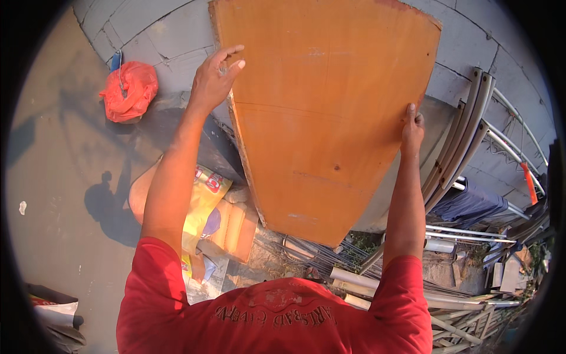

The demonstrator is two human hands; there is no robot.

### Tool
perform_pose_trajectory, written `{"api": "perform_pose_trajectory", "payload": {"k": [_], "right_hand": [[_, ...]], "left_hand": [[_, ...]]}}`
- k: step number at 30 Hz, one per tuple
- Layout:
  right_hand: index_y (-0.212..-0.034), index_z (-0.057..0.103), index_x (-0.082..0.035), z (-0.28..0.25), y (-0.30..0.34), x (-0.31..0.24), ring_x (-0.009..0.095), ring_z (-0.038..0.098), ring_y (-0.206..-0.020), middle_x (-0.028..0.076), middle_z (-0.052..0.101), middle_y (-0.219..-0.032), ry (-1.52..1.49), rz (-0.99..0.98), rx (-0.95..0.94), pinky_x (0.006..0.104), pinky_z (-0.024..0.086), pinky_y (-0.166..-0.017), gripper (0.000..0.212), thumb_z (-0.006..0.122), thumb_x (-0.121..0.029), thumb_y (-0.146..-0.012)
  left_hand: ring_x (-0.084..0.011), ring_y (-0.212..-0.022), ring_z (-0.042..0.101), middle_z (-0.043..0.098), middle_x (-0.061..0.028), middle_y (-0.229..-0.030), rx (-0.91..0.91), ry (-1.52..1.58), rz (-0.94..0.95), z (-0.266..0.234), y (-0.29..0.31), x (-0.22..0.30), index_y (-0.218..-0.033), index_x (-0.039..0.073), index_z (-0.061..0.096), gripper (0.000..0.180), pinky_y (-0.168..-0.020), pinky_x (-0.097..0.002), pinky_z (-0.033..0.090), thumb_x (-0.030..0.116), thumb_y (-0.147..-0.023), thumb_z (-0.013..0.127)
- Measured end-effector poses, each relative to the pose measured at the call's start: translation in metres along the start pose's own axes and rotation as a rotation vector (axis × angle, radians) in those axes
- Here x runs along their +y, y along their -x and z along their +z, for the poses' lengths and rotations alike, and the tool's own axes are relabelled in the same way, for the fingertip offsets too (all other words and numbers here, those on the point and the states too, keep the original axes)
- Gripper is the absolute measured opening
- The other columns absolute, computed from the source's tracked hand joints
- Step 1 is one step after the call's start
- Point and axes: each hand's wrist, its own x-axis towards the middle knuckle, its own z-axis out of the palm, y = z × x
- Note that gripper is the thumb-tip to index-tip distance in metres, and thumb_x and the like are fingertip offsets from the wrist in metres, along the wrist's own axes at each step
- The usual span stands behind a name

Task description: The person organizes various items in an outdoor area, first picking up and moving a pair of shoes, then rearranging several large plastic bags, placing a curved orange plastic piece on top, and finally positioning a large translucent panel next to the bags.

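A large orange-brown wooden board (330,124) stands tilted in front of me, its far end toward the grey block wall. My right hand (413,131) grips the board's right edge, with the thumb on the front face and the other fingers curled at the edge. At the left edge is my left hand (213,82), its thumb and forefinger stretched out and apart over the board's border. Whether that palm touches the edge, I cannot tell. Ground and wall behind the board are hidden.
A red plastic bag (130,91) hangs at the far left. Yellow printed packaging (206,192) and cardboard lie below my left arm. To the right are curved metal tubes (466,135), a dark blue cloth (469,203) and piled poles (460,321). Thin rods (306,251) lie below the board.
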Motion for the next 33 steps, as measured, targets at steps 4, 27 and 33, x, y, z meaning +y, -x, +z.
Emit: {"api": "perform_pose_trajectory", "payload": {"k": [4,27,33], "right_hand": [[-0.086,0.057,-0.007,-0.011,0.038,-0.009,0.009,0.052,-0.075,0.000,0.060,-0.082,-0.134,-0.105,-0.061,0.0246,0.042,-0.066,0.045,0.062,-0.051,-0.098],[-0.139,0.048,0.003,-0.090,0.214,-0.089,0.026,0.054,-0.122,0.013,0.055,-0.135,-0.191,-0.198,0.025,0.0422,0.046,-0.102,0.076,0.055,-0.059,-0.096],[-0.131,0.056,0.008,-0.038,0.173,-0.167,0.019,0.057,-0.114,0.011,0.062,-0.126,-0.295,-0.216,-0.146,0.0316,0.045,-0.099,0.065,0.056,-0.050,-0.100]], "left_hand": [[-0.0242,-0.122,0.057,0.061,-0.0130,-0.131,0.122,-0.131,0.246,-0.014,-0.038,-0.001,-0.137,0.009,0.056,0.052,-0.106,-0.0371,0.042,0.030,-0.092,0.071],[-0.0276,-0.135,0.044,0.047,-0.0129,-0.147,0.441,0.907,-0.516,-0.030,0.160,-0.122,-0.147,0.002,0.041,0.084,-0.113,-0.0428,0.035,0.066,-0.093,0.054],[-0.0322,-0.140,0.037,0.035,-0.0109,-0.155,0.587,0.686,-0.531,-0.140,0.175,-0.005,-0.153,0.009,0.031,0.073,-0.116,-0.0496,0.032,0.055,-0.100,0.048]]}}
